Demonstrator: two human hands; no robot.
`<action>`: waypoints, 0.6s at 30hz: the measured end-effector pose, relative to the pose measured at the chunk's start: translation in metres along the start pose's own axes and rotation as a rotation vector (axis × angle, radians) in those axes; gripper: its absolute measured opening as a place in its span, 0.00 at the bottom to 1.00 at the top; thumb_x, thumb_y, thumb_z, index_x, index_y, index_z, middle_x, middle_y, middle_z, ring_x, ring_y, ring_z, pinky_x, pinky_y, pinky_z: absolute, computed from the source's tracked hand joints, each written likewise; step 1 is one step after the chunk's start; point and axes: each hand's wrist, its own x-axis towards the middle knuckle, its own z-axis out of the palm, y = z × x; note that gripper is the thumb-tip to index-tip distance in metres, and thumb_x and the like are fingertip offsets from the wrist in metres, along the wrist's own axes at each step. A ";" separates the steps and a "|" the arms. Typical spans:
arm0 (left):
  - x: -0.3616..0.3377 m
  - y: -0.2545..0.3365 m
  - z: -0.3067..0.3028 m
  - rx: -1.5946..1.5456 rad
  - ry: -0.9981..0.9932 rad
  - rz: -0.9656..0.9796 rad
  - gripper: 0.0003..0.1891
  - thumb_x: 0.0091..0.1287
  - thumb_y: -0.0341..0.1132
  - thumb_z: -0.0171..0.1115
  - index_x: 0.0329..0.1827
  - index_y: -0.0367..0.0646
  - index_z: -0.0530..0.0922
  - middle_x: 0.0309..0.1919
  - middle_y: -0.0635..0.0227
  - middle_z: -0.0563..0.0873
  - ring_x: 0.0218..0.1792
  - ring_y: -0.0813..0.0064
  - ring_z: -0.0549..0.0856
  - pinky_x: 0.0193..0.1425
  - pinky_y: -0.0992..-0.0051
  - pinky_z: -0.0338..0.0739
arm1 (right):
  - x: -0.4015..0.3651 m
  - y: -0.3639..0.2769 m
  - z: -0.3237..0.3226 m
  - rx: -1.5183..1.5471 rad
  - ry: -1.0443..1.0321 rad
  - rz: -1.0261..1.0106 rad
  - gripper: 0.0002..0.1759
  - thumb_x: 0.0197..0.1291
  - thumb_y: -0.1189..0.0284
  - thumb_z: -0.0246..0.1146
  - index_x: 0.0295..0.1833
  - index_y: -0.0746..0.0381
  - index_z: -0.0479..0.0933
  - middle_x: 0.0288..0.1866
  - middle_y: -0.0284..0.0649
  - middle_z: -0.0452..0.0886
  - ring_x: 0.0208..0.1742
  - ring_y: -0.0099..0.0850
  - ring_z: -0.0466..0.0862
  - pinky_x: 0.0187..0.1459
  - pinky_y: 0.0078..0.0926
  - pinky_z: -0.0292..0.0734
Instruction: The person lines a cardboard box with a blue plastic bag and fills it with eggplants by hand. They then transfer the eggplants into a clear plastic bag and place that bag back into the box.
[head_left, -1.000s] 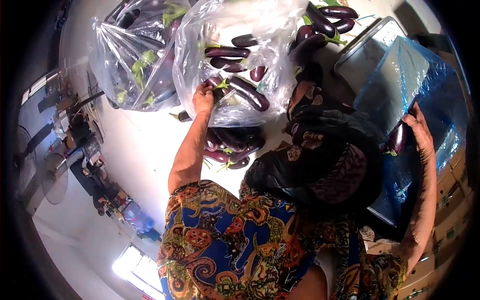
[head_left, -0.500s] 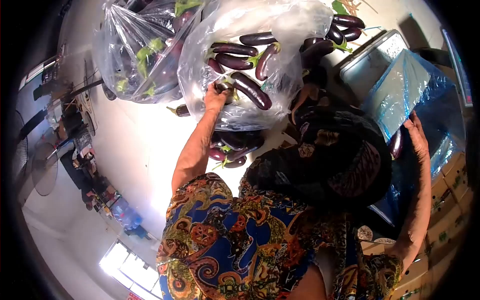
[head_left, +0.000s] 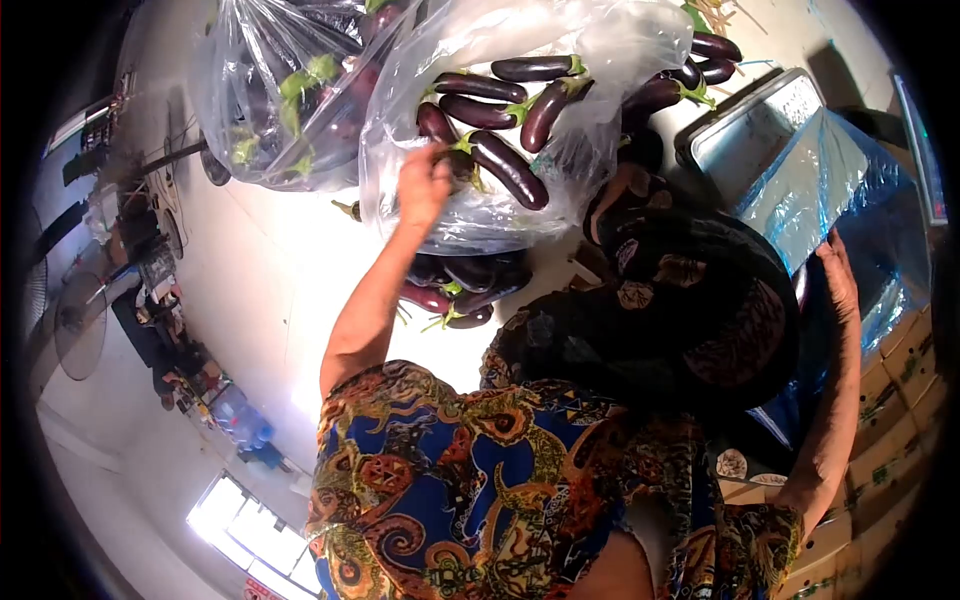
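Observation:
My left hand [head_left: 425, 185] is over an open clear plastic bag [head_left: 385, 130], its blurred fingers curled at a dark eggplant [head_left: 461, 165]. Beside it a long eggplant [head_left: 508, 172] lies slantwise on the plastic, with several others above it. At the right, my right hand [head_left: 839, 270] is closed on the edge of a blue plastic bag [head_left: 815, 185]. An eggplant between that hand and the blue bag is mostly hidden.
A full clear bag of eggplants [head_left: 290, 110] stands at the upper left. More eggplants [head_left: 465, 275] lie below the open bag and at the upper right. A metal tray [head_left: 755, 110] is near the blue bag. Cardboard boxes [head_left: 895, 400] are at the lower right. A person's dark patterned clothing [head_left: 690, 320] fills the middle.
The view has shifted slightly. My left hand has moved a little up and left, and more of the eggplant above it shows. The eggplant by my right hand is now more hidden.

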 end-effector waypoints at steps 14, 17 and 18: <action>0.042 0.053 0.128 -0.188 -0.083 -0.136 0.16 0.54 0.36 0.67 0.45 0.40 0.83 0.39 0.52 0.84 0.46 0.53 0.81 0.54 0.61 0.75 | 0.040 0.036 -0.002 0.095 -0.082 -0.007 0.54 0.49 0.45 0.63 0.76 0.65 0.53 0.73 0.51 0.62 0.73 0.42 0.62 0.73 0.36 0.52; 0.025 -0.002 0.081 0.150 0.211 0.087 0.16 0.54 0.31 0.61 0.46 0.39 0.79 0.40 0.52 0.82 0.45 0.50 0.79 0.52 0.58 0.73 | 0.058 0.057 -0.014 0.038 -0.102 -0.044 0.51 0.48 0.45 0.62 0.73 0.65 0.60 0.69 0.48 0.68 0.69 0.39 0.66 0.70 0.33 0.55; 0.018 -0.015 0.055 0.266 0.167 0.127 0.16 0.53 0.30 0.61 0.46 0.37 0.77 0.38 0.51 0.81 0.45 0.48 0.78 0.51 0.56 0.72 | 0.059 0.060 -0.015 0.037 -0.091 -0.037 0.51 0.48 0.45 0.62 0.73 0.65 0.60 0.69 0.48 0.68 0.69 0.39 0.66 0.70 0.33 0.55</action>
